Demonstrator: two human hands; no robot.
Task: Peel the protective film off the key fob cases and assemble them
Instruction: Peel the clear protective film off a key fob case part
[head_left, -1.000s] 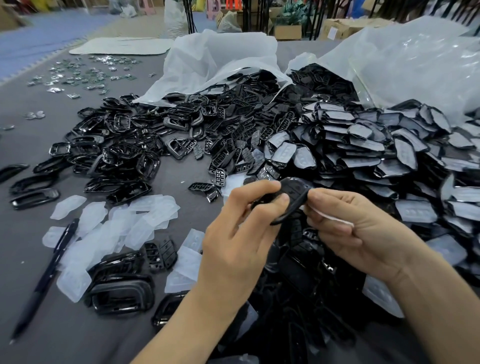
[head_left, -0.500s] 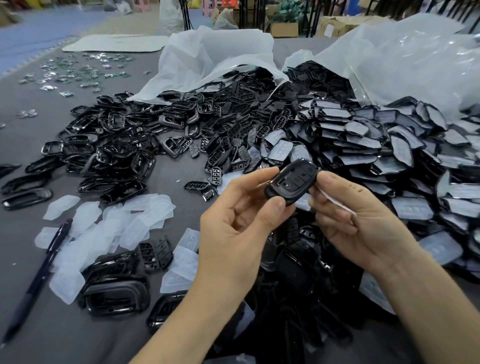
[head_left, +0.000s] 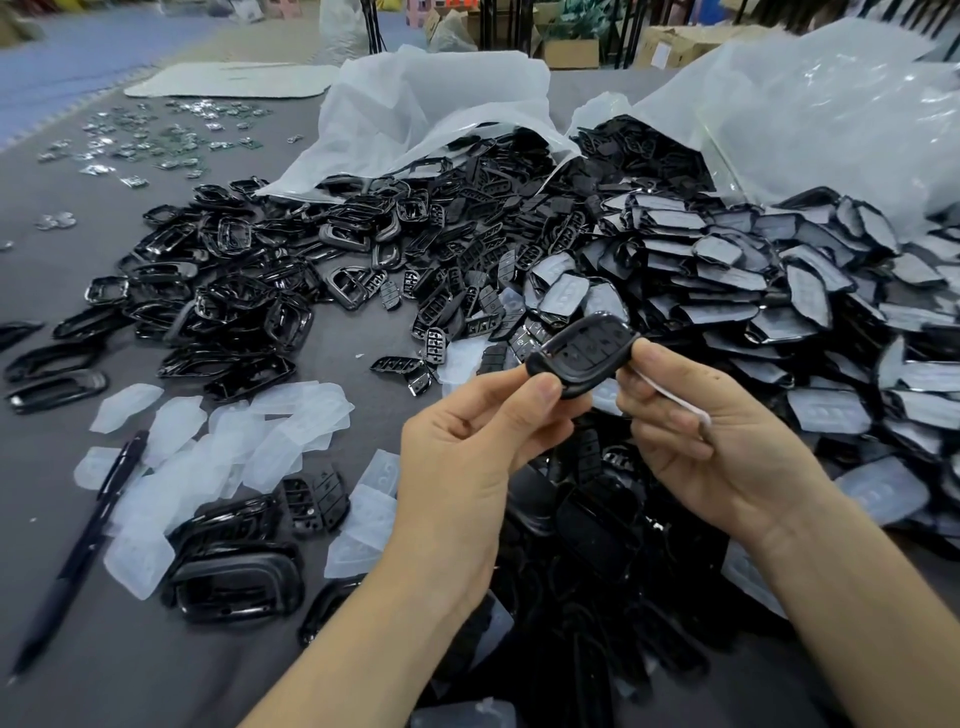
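Observation:
A black key fob case (head_left: 582, 353) is held up in front of me, its button face toward the camera. My left hand (head_left: 467, 457) pinches its lower left end between thumb and fingers. My right hand (head_left: 696, 441) holds its right end with the fingertips. A thin white strip (head_left: 675, 397), seemingly peeled film, lies across that hand's fingers. Piles of black frames (head_left: 234, 291), button inserts (head_left: 467, 260) and film-covered case halves (head_left: 753, 291) spread over the grey table (head_left: 130, 649).
Peeled clear films (head_left: 218, 447) lie at the left beside a dark pen (head_left: 78, 551) and a black frame (head_left: 234, 577). Two open plastic bags (head_left: 441, 109) spill parts at the back. Small shiny bits (head_left: 156, 140) are scattered far left. More black cases (head_left: 587, 545) lie under my hands.
Both hands have lifted the case a little and tilted it, so its button face now shows. The grips look the same.

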